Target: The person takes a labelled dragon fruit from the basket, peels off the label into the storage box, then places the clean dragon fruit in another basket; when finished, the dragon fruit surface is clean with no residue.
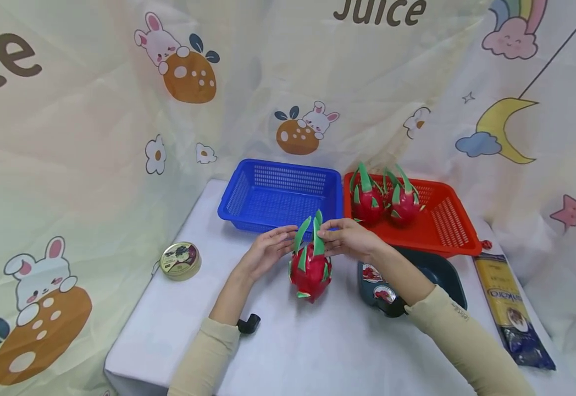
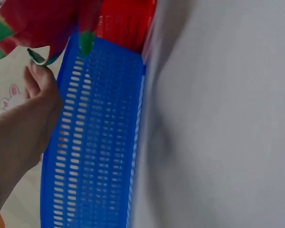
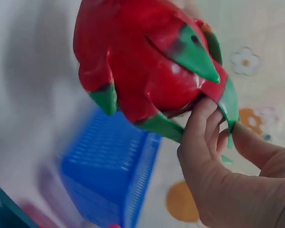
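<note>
A red dragon fruit (image 1: 310,275) with green-tipped scales hangs upright over the white table, its long green leaves pointing up. My right hand (image 1: 349,239) pinches one of these leaves between thumb and fingers; the right wrist view shows the same hand (image 3: 227,183) at the leafy end of the dragon fruit (image 3: 142,61). On the other side, my left hand (image 1: 268,253) has its fingers loosely bent beside the leaves. In the left wrist view, the fingertips of that hand (image 2: 31,111) are right at a green scale tip, the thumb apart from them.
Behind the hands stands a blue basket (image 1: 280,198). To its right, a red basket (image 1: 441,220) contains two more dragon fruits (image 1: 367,204). A dark green tray (image 1: 448,275) sits under the right forearm. A round tin (image 1: 180,260) is at left, a pasta packet (image 1: 508,302) at right.
</note>
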`<state>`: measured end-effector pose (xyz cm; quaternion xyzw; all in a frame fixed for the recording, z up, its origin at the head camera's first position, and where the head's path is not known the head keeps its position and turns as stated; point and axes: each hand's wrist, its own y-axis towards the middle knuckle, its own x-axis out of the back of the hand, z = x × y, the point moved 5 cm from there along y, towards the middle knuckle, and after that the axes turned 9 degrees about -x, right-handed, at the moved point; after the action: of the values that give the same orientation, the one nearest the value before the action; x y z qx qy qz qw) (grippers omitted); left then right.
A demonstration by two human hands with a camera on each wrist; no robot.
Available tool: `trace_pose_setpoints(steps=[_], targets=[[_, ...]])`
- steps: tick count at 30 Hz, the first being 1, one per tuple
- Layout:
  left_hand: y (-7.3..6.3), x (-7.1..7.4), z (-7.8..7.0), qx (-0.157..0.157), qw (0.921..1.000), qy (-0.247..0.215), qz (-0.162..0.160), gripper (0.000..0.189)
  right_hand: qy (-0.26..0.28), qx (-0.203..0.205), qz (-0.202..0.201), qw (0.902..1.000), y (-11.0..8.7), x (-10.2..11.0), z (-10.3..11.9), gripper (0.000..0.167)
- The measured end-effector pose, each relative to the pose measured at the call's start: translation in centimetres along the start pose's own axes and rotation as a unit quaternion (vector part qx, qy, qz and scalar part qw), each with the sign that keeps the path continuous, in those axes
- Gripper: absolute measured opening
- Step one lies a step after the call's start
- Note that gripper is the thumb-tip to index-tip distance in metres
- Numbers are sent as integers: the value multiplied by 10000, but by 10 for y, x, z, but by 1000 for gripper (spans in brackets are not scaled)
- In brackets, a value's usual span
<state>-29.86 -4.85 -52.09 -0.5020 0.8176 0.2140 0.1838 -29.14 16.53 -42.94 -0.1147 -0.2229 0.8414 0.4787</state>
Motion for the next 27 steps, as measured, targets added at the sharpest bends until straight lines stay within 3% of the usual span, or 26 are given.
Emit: trace_pose_setpoints(steps=[8,15,20,24,27], targets=[[14,-20,5,368,9941,-1017,-2,56,329,582,-471,9967,-45,44,27,16],[23,-43,17,677,9902,-1194,249,55,865,766,-940,9888,-84,85,43,15],[29,-56,35,897,9882,-1196,336,55,1312,907,-1301,9786,-105,116,42,15],[39,-72,55,1172,9820,-1472,177,60,1704,988,-1554,9680,-114,145,35,15],[44,-82,68,1265,9772,-1697,-178,63,2027,887,-1680,9607,-118,164,27,14]])
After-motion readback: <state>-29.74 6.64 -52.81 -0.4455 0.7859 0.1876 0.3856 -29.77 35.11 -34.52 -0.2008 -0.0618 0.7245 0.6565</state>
